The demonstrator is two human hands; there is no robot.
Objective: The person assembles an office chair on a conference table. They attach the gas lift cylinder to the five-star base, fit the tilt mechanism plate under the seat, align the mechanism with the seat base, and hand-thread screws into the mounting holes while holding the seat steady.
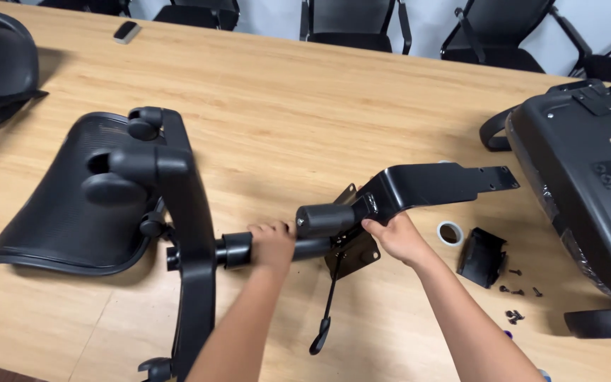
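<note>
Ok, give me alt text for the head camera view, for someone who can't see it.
Two bare hands work on office chair parts on a wooden table: the left hand grips the gas-lift cylinder rising from the wheeled base, the right hand holds the black seat mechanism. Loose screws lie right.

A mesh backrest [58,205] lies at the left of the wooden table [284,99], a seat cushion [588,184] at the right; near it sit a tape roll [450,233], loose screws [514,290] and a small black bracket [482,256].
</note>
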